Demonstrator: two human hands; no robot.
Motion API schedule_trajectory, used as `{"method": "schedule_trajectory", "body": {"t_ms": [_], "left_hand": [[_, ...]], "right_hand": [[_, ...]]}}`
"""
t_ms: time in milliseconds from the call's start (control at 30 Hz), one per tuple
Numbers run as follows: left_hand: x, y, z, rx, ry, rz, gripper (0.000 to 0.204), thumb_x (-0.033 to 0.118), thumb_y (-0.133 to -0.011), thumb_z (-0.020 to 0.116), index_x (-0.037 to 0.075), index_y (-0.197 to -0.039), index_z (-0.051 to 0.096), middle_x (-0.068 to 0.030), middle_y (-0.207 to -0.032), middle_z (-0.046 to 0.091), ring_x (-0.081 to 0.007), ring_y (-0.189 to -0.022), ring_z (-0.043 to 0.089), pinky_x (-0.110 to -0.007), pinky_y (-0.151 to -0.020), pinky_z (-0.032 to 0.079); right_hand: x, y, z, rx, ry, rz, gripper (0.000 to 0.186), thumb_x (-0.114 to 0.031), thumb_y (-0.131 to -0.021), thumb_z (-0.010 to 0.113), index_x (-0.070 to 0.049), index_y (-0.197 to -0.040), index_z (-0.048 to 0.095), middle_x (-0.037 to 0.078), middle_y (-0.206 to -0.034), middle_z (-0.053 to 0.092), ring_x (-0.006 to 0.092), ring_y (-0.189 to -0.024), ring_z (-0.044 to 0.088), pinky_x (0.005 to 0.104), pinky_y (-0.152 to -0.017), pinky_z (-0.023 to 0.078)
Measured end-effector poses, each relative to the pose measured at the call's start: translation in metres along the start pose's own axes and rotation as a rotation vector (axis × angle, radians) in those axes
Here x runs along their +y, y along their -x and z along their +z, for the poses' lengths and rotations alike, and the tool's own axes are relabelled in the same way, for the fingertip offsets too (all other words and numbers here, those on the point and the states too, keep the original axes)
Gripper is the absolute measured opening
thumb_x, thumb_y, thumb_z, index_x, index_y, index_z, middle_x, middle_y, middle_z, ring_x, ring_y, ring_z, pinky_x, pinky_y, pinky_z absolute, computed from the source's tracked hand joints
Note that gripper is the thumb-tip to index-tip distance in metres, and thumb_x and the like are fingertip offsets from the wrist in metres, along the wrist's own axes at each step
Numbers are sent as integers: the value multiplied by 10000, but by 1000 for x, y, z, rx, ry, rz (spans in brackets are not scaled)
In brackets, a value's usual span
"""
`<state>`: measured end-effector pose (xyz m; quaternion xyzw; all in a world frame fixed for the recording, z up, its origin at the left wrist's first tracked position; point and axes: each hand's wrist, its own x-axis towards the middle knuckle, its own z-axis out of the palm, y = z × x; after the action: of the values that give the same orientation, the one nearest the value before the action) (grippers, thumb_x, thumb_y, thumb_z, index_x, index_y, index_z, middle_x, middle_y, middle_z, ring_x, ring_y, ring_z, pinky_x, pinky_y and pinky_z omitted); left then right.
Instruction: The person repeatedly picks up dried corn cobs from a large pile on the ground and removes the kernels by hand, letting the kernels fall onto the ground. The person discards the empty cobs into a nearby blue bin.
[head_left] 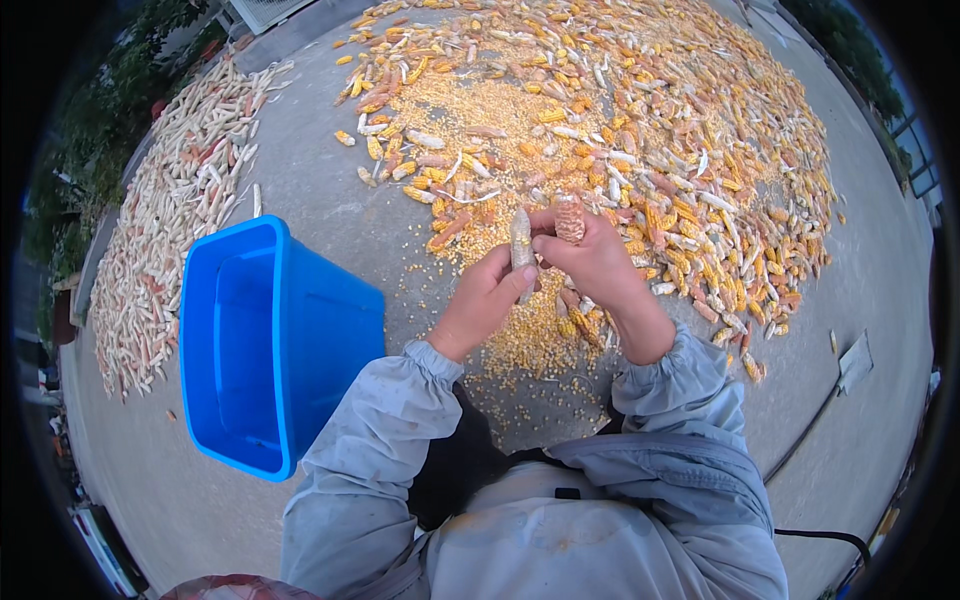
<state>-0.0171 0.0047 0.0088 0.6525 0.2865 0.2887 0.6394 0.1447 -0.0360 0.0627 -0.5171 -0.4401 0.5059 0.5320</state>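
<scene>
Over a scatter of loose yellow kernels [530,345], my left hand [490,300] grips a pale, mostly stripped corn cob [521,243] held upright, with a few yellow spots on it. My right hand [595,262] is closed on a reddish-white, stripped-looking cob [569,212], upright just to the right of the pale one. The right thumb lies close to the pale cob; whether it touches it I cannot tell. Both hands are in the centre, at the near edge of a broad heap of yellow and pale corn ears [720,200].
A blue plastic tub [330,330] stands to my left on the concrete ground [230,520]. Beyond it lies a long pile of pale bare cobs [160,230]. A flat tool [855,362] with a long dark handle lies at the right. Greenery borders the yard at the far left and right.
</scene>
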Motion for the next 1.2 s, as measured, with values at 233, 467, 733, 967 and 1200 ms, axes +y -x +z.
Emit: {"method": "schedule_trajectory", "body": {"t_ms": [233, 467, 733, 967, 1200], "left_hand": [[24, 2, 4, 217, -759, 98, 253, 246, -817, 631, 18, -850, 526, -176, -754, 575, -343, -694, 557, -408, -589, 428], [26, 6, 9, 169, -825, 128, 252, 255, -827, 612, 19, -874, 538, -174, -748, 586, -355, -721, 571, -430, -594, 434], [21, 8, -2, -104, 305, -329, 389, 299, -940, 460, 18, -1209, 457, -130, -1075, 603, -209, -879, 627, -312, -681, 510], [32, 31, -46, 320, 909, -30, 423, 319, -961, 411, 25, -1266, 403, -167, -1195, 529, -329, -1019, 587, -371, -780, 525], [25, 98, -139, 637, 1009, 604, 588, 377, -936, 380, -53, -1329, 304, -200, -1356, 395, -328, -1235, 415, -424, -902, 418]], "right_hand": [[10, -2, -1, 67, 236, -32, 222, -85, -761, 598, -32, -975, 621, 58, -818, 648, 113, -770, 606, 284, -692, 486], [5, -1, 0, 150, 539, -47, 192, -108, -753, 588, -41, -930, 616, 81, -777, 636, 147, -712, 610, 307, -638, 482], [28, -11, -14, 75, 208, -191, 129, -51, -804, 615, -5, -924, 621, 67, -928, 640, 138, -891, 596, 282, -799, 473], [59, -27, -61, 277, 342, -31, 229, -162, -794, 668, -22, -970, 626, 52, -889, 642, 139, -828, 594, 290, -764, 465], [187, -3, -134, 351, 739, 391, 399, -330, -735, 656, -4, -964, 624, 178, -885, 653, 307, -851, 625, 372, -767, 473]]}}
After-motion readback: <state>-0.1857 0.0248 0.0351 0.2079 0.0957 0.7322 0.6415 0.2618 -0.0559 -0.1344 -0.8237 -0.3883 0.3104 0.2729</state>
